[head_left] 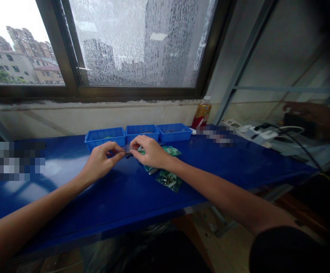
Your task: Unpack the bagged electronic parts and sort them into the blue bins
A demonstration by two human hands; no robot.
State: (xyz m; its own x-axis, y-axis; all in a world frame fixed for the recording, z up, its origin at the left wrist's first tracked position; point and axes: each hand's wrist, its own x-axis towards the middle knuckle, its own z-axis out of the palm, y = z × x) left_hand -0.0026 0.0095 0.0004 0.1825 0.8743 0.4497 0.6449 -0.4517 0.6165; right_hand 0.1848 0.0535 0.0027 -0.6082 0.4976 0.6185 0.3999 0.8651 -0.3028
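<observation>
My left hand (pixel 104 161) and my right hand (pixel 149 151) meet above the blue table (pixel 96 197), both closed in a pinch on a small dark part (pixel 128 152) held between their fingertips. What the part is I cannot make out. Under and just right of my right hand lie green-tinted clear bags of small components (pixel 169 179), one partly hidden by the wrist.
Three blue plastic trays (pixel 105 137) (pixel 142 132) (pixel 174 132) stand in a row behind my hands, below the window. An orange bottle (pixel 201 115) is at the wall. White power strips and cables (pixel 263 134) lie at the right, where another person's hand (pixel 310 112) reaches.
</observation>
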